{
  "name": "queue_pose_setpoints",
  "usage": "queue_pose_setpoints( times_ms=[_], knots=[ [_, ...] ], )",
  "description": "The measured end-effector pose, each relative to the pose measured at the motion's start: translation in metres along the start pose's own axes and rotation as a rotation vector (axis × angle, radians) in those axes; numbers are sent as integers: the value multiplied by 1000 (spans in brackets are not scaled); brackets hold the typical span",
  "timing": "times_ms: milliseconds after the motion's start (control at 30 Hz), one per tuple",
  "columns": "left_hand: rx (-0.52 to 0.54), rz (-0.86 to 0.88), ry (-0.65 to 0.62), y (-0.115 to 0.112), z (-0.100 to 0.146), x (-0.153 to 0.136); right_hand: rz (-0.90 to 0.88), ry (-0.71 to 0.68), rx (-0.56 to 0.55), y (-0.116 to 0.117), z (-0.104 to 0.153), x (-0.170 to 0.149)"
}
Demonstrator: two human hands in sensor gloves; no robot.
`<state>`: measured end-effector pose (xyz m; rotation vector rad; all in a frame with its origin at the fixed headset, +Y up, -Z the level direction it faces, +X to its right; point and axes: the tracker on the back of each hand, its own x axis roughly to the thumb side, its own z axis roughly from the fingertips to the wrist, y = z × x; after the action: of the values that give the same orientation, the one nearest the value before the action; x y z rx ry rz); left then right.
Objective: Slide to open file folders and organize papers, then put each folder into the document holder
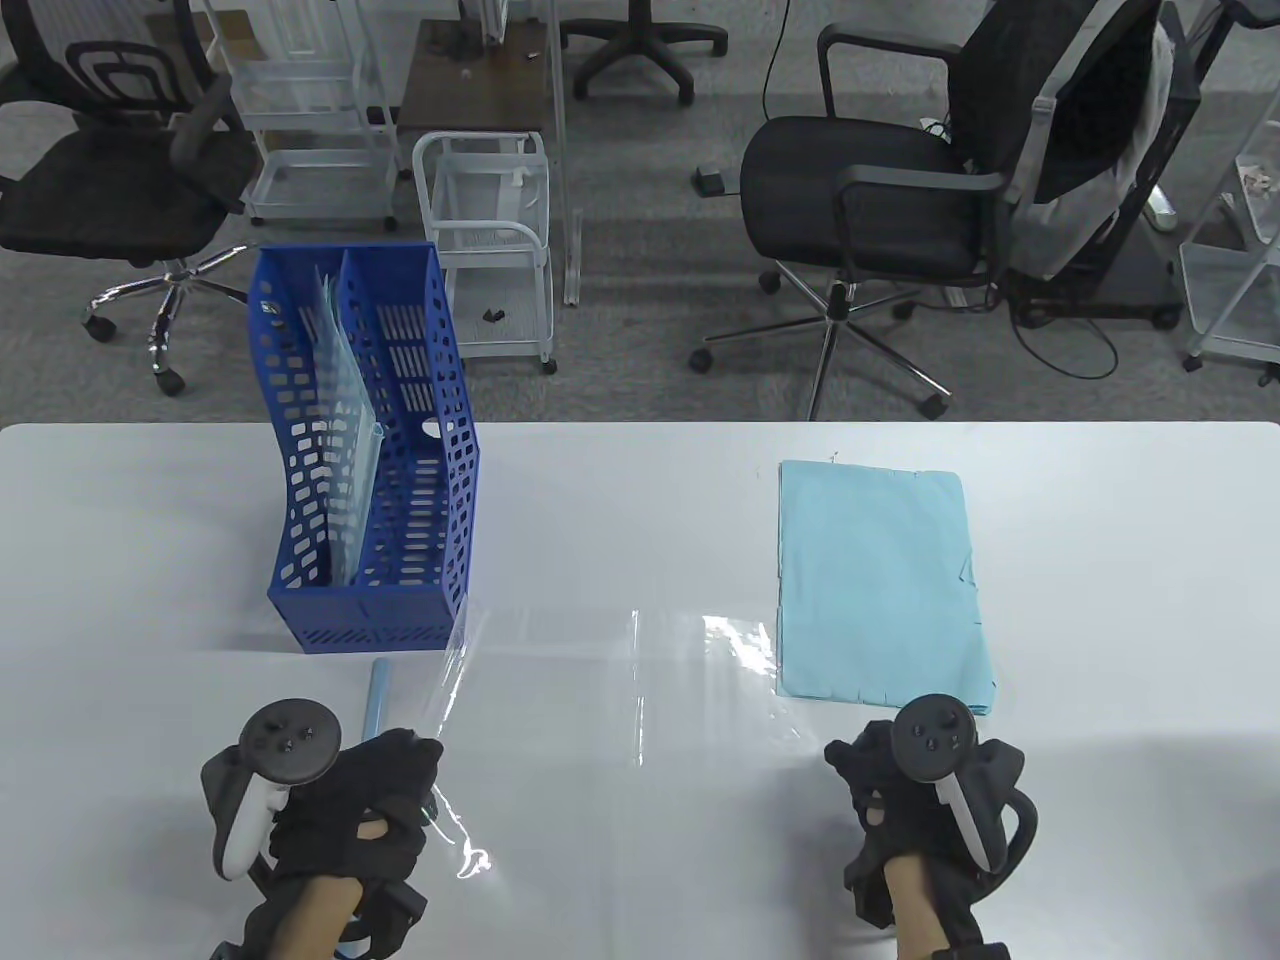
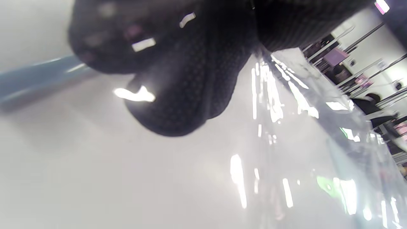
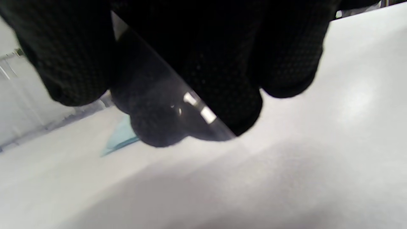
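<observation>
So about halfway, I'd guess. The blue document holder at 10 o'clock on the table already had clear folders in its left slot. A clear folder lay open at center, left hand pinching its left edge, right hand gripping its right edge. Light-blue papers at 2 o'clock weren't filed yet; the slide bar lay loose beside the holder.

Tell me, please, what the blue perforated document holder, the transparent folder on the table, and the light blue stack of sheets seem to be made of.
Blue perforated document holder: looks like rigid moulded plastic, with punched slots and a slight sheen. Transparent folder: probably thin glossy plastic film; the table shows through and it glints. Light blue stack of sheets: apparently matte paper, with ragged edges.
</observation>
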<state>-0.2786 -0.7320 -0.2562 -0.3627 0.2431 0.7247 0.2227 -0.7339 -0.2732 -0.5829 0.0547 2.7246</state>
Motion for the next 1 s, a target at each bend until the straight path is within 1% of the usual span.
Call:
queue_pose_setpoints(
  times_ms=[133,367,633,867,933,1000],
  knots=[
    [-23,-96,41,-11,-7,1,77,31,-13,4,-2,2],
    [-66,-158,74,-22,-12,3,178,59,29,15,-7,7],
    [-39,-210,86,-27,-13,5,258,80,25,22,-8,12],
    [-33,-243,117,-25,-11,5,282,87,27,25,-9,12],
    [-7,-262,128,-23,-9,6,290,95,20,23,-7,12],
    [41,-282,134,-19,-4,8,303,115,10,21,-5,12]
  ],
)
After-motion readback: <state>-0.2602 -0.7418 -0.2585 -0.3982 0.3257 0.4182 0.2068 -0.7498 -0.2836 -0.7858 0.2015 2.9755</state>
